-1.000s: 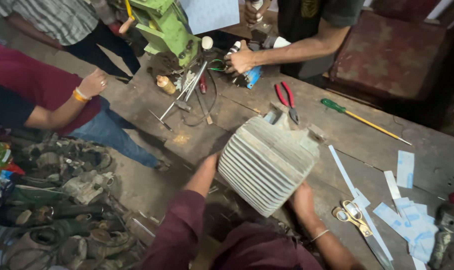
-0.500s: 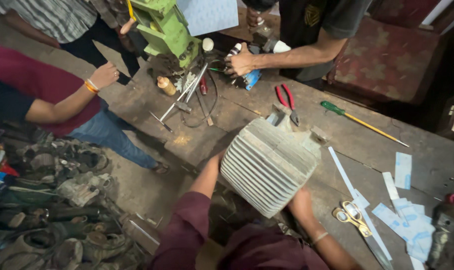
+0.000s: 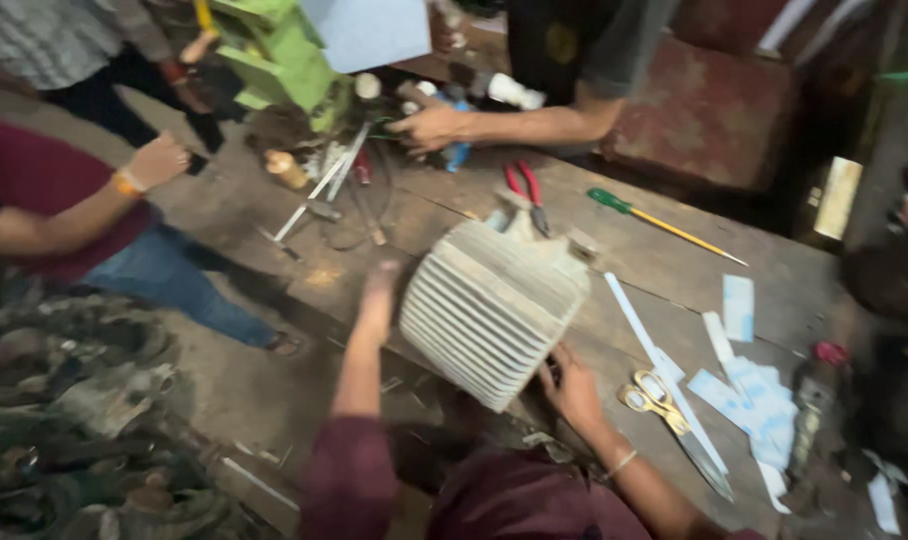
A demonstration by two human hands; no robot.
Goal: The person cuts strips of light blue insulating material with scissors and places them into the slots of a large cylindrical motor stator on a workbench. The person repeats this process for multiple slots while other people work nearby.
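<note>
**benchrat:** Cluttered workshop, worn wooden bench (image 3: 664, 260) running corner to corner, with scrap metal piled on the floor to the left. Who's got the finned cylinder block (image 3: 489, 310)?

**greasemonkey:** The person wearing the camera, both hands on it. It sits at the near edge of the bench, roughly mid-frame. Left hand (image 3: 379, 285) is flat against the left end of the fins, fingers mostly straight, pressing more than wrapping. Right hand (image 3: 572, 385) is down at the lower right corner, fingers curled on the underside edge, so that grip is closed on the block.

**benchrat:** Which way does it point?

**greasemonkey:** Tilted. The fins run as long lines from upper left to lower right, and the stack of them slopes down toward the wearer. The flat top end faces up and away, toward the red pliers (image 3: 526, 190).

**benchrat:** Anything else nearby?

**greasemonkey:** Yellow-handled scissors (image 3: 659, 400) just right of the right hand, pale blue paper scraps (image 3: 759, 395) beyond them, and a green-handled screwdriver (image 3: 664, 222) farther back. Another person's hand (image 3: 429, 128) rests on parts by a green machine (image 3: 284, 60). It's a bit blurry overall.
</note>
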